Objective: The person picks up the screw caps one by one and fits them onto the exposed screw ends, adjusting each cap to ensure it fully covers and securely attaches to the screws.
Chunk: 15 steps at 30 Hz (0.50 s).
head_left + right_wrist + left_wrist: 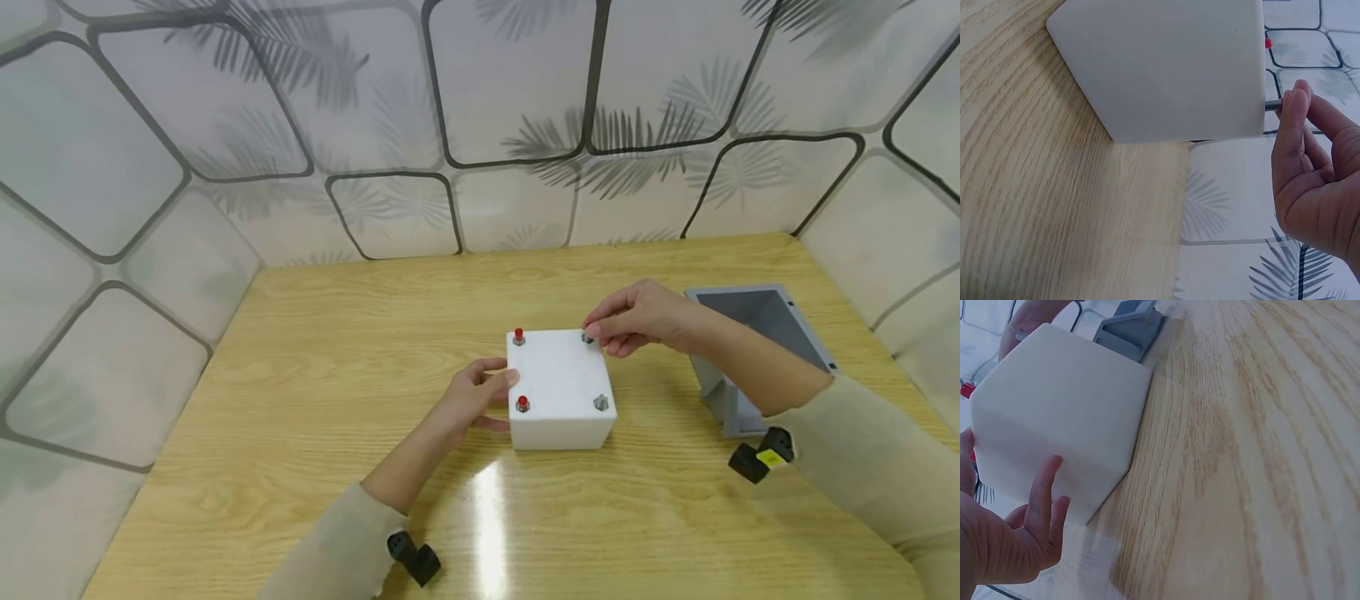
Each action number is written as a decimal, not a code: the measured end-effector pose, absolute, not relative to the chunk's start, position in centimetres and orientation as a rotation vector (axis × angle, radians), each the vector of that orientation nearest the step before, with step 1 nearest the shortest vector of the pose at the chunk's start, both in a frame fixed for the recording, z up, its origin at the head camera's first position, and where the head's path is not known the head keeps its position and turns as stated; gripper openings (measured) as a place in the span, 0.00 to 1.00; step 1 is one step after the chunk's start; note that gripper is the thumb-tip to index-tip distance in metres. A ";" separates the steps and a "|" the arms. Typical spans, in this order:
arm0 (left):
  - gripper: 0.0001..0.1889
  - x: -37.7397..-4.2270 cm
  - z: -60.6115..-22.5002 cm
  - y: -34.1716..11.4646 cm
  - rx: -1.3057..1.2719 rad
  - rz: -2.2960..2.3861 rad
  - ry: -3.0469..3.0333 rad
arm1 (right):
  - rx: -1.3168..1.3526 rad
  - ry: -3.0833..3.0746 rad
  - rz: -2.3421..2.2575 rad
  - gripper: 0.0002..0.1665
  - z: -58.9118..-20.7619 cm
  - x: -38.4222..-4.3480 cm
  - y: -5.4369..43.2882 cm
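A white block (561, 375) stands on the wooden table with a metal bolt at each top corner. Red caps cover the far-left bolt (519, 337) and the near-left bolt (522, 403); bare metal shows on the near-right bolt (602, 402). My right hand (637, 317) pinches a small red cap between thumb and fingertips at the top of the far-right bolt (1272, 105); the fingertips mostly hide the cap. Against the block's left side rests my left hand (476, 396), its thumb over the top edge and its fingers (1041, 494) extended along the side.
To the right, beneath my right forearm, stands a grey bin (806, 321), partly hidden by the arm. The wooden table (337, 358) meets patterned fabric walls (510, 204) at the back and sides. Black wrist cameras (761, 454) sit on both sleeves.
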State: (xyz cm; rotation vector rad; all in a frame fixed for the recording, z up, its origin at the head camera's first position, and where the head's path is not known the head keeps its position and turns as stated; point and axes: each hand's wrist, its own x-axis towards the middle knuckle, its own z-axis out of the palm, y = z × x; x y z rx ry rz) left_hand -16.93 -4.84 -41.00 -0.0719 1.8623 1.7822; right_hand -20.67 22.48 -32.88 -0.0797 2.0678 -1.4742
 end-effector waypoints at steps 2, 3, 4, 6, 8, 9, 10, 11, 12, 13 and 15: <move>0.29 -16.9 -40.9 -4.8 -0.076 1.782 1.860 | -0.052 2.038 -1.493 0.25 -32.9 -20.7 22.4; 0.29 -16.9 -40.9 -4.8 -0.079 1.782 1.860 | -0.035 2.018 -1.506 0.24 -32.9 -20.8 22.4; 0.29 -16.9 -40.9 -4.8 -0.079 1.783 1.858 | -0.019 2.000 -1.520 0.22 -32.9 -20.8 22.4; 0.29 -17.0 -40.9 -4.8 -0.079 1.784 1.854 | 0.007 1.960 -1.550 0.20 -32.9 -20.8 22.4; 0.30 -17.0 -41.0 -4.8 -0.081 1.785 1.850 | 0.024 1.925 -1.578 0.16 -32.8 -20.9 22.3; 0.30 -17.0 -41.0 -4.8 -0.079 1.786 1.848 | 0.033 1.911 -1.590 0.14 -32.8 -20.9 22.3; 0.30 -17.1 -41.0 -4.8 -0.079 1.786 1.847 | 0.038 1.899 -1.600 0.13 -32.8 -20.9 22.3; 0.30 -17.1 -41.0 -4.8 -0.080 1.785 1.848 | 0.044 1.887 -1.610 0.11 -32.7 -20.9 22.3; 0.30 -17.1 -40.9 -4.9 -0.082 1.784 1.850 | 0.050 1.875 -1.619 0.10 -32.8 -20.9 22.2; 0.30 -17.1 -40.9 -4.8 -0.083 1.782 1.851 | 0.056 1.863 -1.628 0.09 -32.8 -20.9 22.2; 0.30 -17.1 -40.8 -4.8 -0.082 1.781 1.851 | 0.069 1.844 -1.639 0.07 -32.9 -20.9 22.2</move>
